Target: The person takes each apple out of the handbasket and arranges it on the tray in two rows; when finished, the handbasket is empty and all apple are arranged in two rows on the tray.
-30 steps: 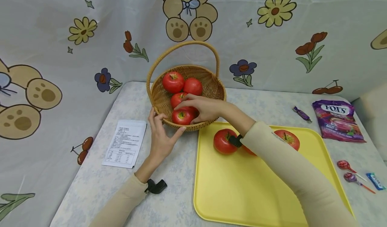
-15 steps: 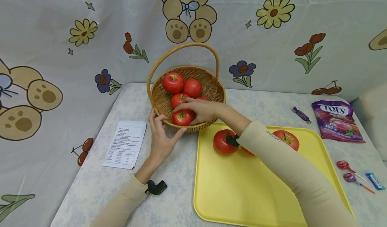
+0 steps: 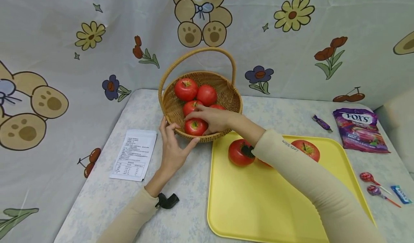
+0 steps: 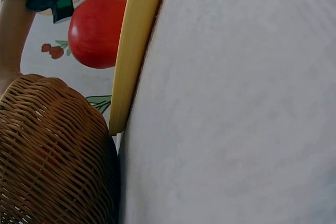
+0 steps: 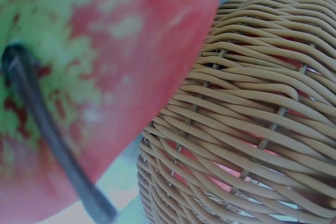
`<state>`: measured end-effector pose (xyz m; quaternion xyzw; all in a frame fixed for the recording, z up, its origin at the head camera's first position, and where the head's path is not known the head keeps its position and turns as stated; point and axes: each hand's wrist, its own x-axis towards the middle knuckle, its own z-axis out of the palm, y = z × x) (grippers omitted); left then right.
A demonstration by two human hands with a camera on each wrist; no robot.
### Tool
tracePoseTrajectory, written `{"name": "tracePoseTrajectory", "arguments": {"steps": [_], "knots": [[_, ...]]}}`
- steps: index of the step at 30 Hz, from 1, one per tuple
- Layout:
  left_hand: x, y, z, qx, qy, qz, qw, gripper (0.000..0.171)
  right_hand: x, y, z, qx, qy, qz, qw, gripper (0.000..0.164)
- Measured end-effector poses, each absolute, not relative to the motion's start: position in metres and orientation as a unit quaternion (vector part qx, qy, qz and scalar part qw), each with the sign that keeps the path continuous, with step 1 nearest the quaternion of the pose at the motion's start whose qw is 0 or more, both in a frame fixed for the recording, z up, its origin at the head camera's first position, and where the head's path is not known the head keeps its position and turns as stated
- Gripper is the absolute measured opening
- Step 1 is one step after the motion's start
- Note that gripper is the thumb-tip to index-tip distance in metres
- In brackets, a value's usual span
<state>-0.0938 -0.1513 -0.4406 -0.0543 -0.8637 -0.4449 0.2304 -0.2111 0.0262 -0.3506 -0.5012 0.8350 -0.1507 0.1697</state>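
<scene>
A mottled red-and-green apple (image 5: 131,40) fills the left of the frame, its dark stem (image 5: 47,124) slanting toward bottom centre-left, with a woven basket (image 5: 247,98) at right.

Apples (image 3: 185,89) lie in the basket (image 3: 224,83), packet (image 3: 134,155) front left, tray (image 3: 258,207) front right

The place has a homely look, but whether it is a home or a studio, I cannot tell. A cloth (image 3: 245,27) printed with bears (image 3: 202,22) and flowers (image 3: 292,15) rises like a wall behind the pale table (image 3: 191,167), which carries a wicker basket (image 3: 230,95) with apples (image 3: 185,89) and a bag of sweets (image 3: 360,131).
</scene>
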Motion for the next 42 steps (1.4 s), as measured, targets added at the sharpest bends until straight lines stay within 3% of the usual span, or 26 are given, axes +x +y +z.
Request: {"name": "tracePoseTrajectory", "arguments": {"steps": [14, 33, 42], "knots": [[-0.094, -0.150, -0.439, -0.051, -0.860, -0.455, 0.224, 0.065, -0.216, 0.050, -0.341, -0.487, 0.833, -0.230, 0.125, 0.071], [-0.094, -0.151, -0.439, -0.047, -0.858, -0.457, 0.228, 0.066, -0.196, 0.152, -0.303, -0.425, 0.844, -0.326, 0.019, 0.077], [-0.094, -0.151, -0.440, -0.045, -0.859, -0.458, 0.223, 0.067, -0.183, 0.190, -0.303, -0.386, 0.866, -0.318, 0.023, 0.078]]}}
